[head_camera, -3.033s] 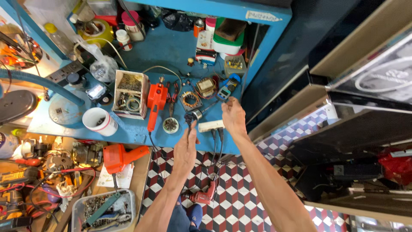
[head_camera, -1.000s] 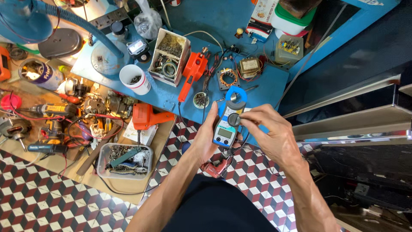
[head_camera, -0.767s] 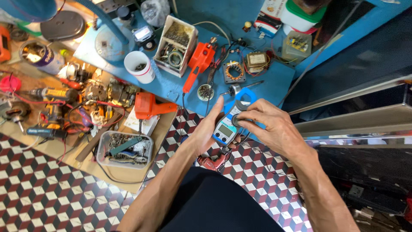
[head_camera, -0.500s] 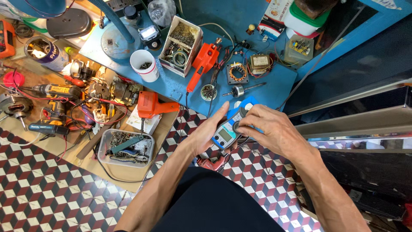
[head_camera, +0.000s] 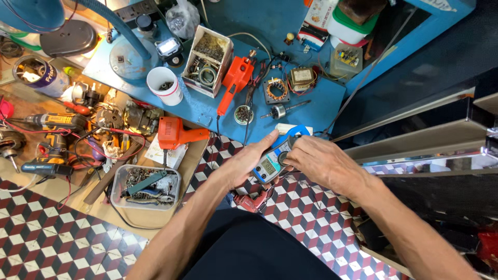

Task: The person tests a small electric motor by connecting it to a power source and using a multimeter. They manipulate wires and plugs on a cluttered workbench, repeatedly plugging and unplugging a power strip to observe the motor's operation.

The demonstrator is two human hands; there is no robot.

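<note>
Clamp meter [head_camera: 271,162], a small blue hard-plastic tester at centre frame just below the blue bench [head_camera: 321,106], appears light, rigid and breakable at its screen, cradled by the left hand [head_camera: 244,165] with fingers curled beneath its body while the right hand [head_camera: 319,163] pinches its dial.

Blue clamp meter [head_camera: 273,159], display up, held just off the bench edge.

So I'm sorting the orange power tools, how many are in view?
2, maybe more hidden in the clutter. An orange glue-gun-like tool lies on the blue table beside the cardboard box; an orange drill-shaped tool lies lower left, above the clear parts tray.
</note>
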